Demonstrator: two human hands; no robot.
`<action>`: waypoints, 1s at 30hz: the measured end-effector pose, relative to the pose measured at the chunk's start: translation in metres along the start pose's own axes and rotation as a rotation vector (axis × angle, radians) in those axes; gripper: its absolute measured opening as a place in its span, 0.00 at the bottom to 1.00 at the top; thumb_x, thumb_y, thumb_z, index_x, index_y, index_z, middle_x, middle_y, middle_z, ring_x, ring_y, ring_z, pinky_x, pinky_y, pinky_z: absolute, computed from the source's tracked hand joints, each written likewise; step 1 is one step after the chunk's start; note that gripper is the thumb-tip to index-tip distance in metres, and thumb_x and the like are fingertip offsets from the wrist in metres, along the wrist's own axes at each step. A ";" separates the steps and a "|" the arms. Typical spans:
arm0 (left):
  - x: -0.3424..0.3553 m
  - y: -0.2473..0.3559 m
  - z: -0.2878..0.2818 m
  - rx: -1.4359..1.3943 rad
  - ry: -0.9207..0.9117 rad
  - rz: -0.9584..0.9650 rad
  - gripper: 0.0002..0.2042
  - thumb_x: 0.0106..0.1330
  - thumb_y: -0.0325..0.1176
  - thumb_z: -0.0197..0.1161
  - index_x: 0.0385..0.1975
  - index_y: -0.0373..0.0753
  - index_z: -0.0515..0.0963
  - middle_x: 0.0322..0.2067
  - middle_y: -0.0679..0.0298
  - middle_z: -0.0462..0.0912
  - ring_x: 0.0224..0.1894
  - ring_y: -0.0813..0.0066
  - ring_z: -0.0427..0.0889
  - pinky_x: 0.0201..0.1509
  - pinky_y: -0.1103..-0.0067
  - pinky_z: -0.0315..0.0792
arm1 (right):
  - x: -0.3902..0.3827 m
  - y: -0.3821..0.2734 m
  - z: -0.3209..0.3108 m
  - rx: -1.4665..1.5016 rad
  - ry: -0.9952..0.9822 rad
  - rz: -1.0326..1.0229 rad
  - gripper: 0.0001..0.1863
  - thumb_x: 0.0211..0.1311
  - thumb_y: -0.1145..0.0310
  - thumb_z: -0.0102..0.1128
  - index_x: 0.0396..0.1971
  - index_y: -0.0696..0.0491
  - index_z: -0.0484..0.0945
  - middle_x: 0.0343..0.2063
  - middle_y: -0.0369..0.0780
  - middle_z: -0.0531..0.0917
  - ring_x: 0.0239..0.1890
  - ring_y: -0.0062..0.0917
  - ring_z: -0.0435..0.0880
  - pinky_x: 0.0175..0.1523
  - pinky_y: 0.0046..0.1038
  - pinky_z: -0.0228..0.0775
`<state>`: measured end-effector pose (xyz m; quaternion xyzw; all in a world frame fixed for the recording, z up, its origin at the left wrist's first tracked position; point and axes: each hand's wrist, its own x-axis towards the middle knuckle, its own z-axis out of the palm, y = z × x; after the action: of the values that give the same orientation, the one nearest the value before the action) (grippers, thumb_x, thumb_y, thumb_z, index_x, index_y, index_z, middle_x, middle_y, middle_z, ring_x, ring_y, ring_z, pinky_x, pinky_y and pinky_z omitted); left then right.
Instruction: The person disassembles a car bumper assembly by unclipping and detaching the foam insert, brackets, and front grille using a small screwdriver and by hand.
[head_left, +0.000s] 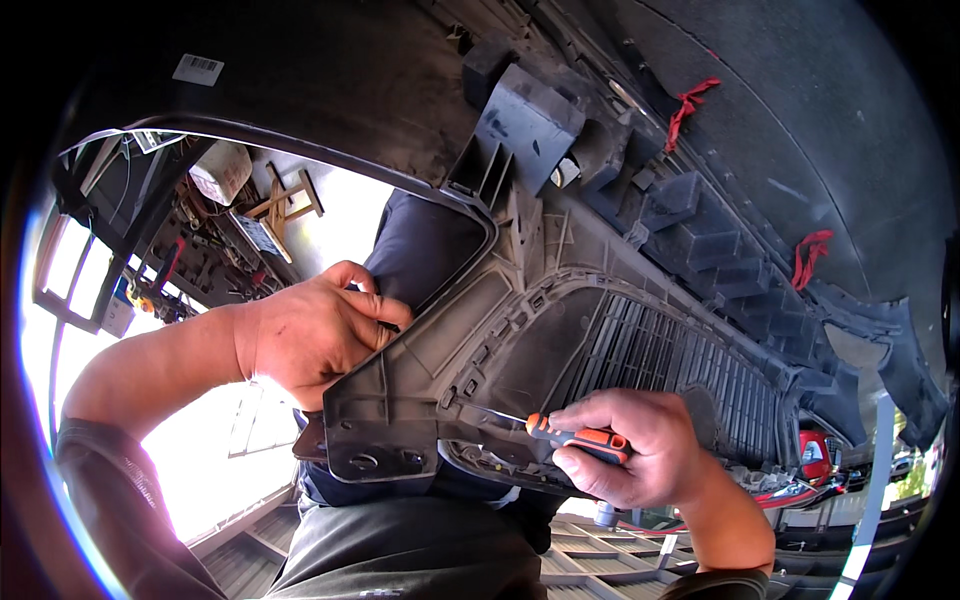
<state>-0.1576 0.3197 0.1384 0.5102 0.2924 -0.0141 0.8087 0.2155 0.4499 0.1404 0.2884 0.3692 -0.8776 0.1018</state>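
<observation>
A large dark plastic bumper [385,435] lies underside up across my lap, with a slatted grille [660,360] inside a clipped frame. My left hand [322,330] is closed on the bumper's left edge, fingertips partly hidden behind it. My right hand [630,445] holds a screwdriver [575,438] with an orange-and-black handle. Its thin shaft points left to the clips on the grille frame, and its tip is near a clip at the lower left of that frame.
Red cloth strips [690,105] are tied along the bumper's upper right. A cluttered tool rack [170,260] stands at left, near a wooden frame [288,205]. A red vehicle [815,452] shows at lower right beside a pale post [870,485]. My legs sit under the bumper.
</observation>
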 end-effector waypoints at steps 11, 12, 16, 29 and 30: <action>0.004 0.006 -0.003 -0.119 0.038 -0.024 0.13 0.62 0.43 0.71 0.19 0.44 0.82 0.30 0.71 0.84 0.62 0.68 0.83 0.64 0.61 0.57 | 0.002 0.014 0.003 0.008 -0.227 0.128 0.25 0.70 0.73 0.69 0.66 0.57 0.77 0.42 0.47 0.88 0.39 0.41 0.91 0.45 0.38 0.83; 0.003 0.005 -0.002 -0.126 0.024 -0.023 0.14 0.63 0.43 0.71 0.20 0.44 0.82 0.30 0.71 0.84 0.62 0.68 0.82 0.64 0.61 0.56 | 0.002 0.016 0.002 0.014 -0.287 0.132 0.25 0.70 0.73 0.69 0.66 0.57 0.78 0.43 0.48 0.89 0.39 0.41 0.91 0.45 0.38 0.84; 0.003 0.004 -0.001 -0.128 0.049 -0.013 0.14 0.64 0.43 0.71 0.19 0.44 0.82 0.29 0.71 0.83 0.62 0.67 0.82 0.64 0.62 0.56 | 0.016 0.007 -0.001 -0.022 -0.310 0.121 0.21 0.70 0.73 0.69 0.61 0.58 0.81 0.43 0.47 0.89 0.39 0.40 0.91 0.45 0.37 0.84; -0.002 0.007 0.002 -0.028 0.014 -0.046 0.06 0.52 0.33 0.70 0.17 0.43 0.82 0.31 0.72 0.85 0.66 0.70 0.81 0.64 0.61 0.59 | 0.099 -0.066 -0.013 -0.269 -0.591 0.205 0.10 0.65 0.71 0.66 0.29 0.61 0.79 0.25 0.54 0.84 0.29 0.52 0.85 0.35 0.45 0.76; -0.002 0.010 0.001 0.004 -0.009 -0.063 0.05 0.51 0.33 0.70 0.18 0.43 0.83 0.33 0.71 0.86 0.67 0.70 0.80 0.65 0.60 0.59 | 0.105 -0.071 -0.014 -0.329 -0.641 0.214 0.10 0.65 0.70 0.66 0.28 0.62 0.79 0.23 0.53 0.83 0.28 0.52 0.85 0.35 0.45 0.76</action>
<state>-0.1556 0.3237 0.1480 0.5022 0.3049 -0.0425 0.8081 0.1084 0.5132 0.1130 0.0158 0.4225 -0.8366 0.3485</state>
